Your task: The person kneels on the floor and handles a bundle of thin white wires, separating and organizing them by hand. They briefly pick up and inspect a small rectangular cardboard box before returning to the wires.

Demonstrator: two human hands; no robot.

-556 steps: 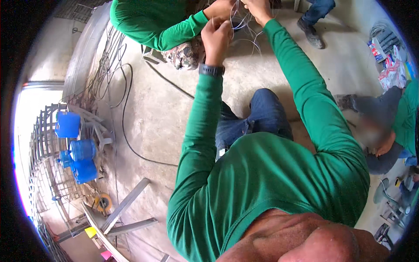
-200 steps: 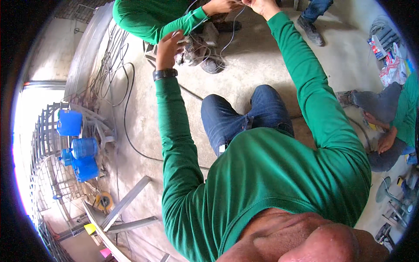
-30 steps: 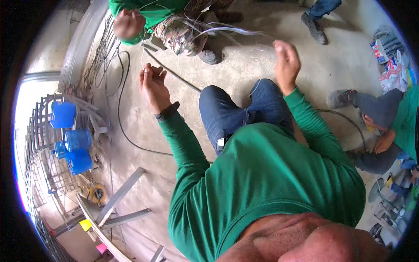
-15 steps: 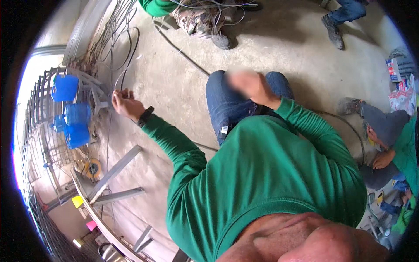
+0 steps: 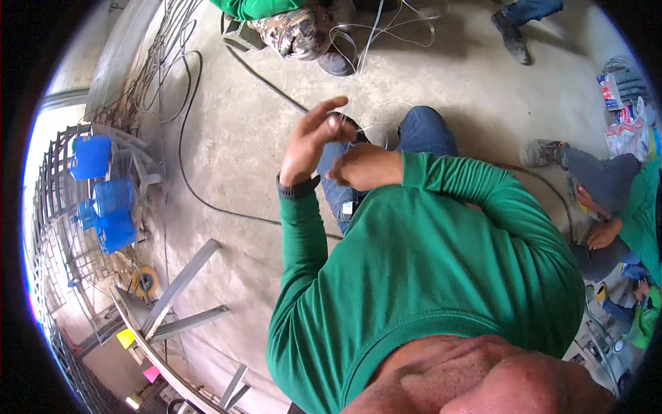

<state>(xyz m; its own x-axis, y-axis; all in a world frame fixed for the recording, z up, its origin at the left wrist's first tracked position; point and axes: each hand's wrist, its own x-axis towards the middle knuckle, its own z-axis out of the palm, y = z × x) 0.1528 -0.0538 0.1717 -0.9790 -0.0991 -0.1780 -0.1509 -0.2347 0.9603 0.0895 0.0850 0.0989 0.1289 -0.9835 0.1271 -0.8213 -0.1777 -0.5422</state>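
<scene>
My left hand (image 5: pixel 310 145) is raised just above my knees, a dark watch on its wrist. Its fingers are spread apart, and no object shows in them. Just below and to the right, my right hand (image 5: pixel 367 168) lies over my lap, its fingers curled in. What they hold, if anything, is hidden. Thin clear strands (image 5: pixel 360 114) run past my left fingertips, toward pale loops of strand (image 5: pixel 414 24) by a person opposite. My jeans-clad knee (image 5: pixel 427 131) shows beyond the right hand.
A black cable (image 5: pixel 187 165) curves across the concrete floor on the left. Blue water jugs (image 5: pixel 114 196) stand on a metal rack at far left. Metal legs (image 5: pixel 181 283) stick out at lower left. A seated person (image 5: pixel 603 172) is at right, near plastic bags (image 5: pixel 629 127).
My left hand has swung in from the far left to above my knees, its fingers spreading. My right hand has drawn back toward my lap. The pale strands opposite have shifted.
</scene>
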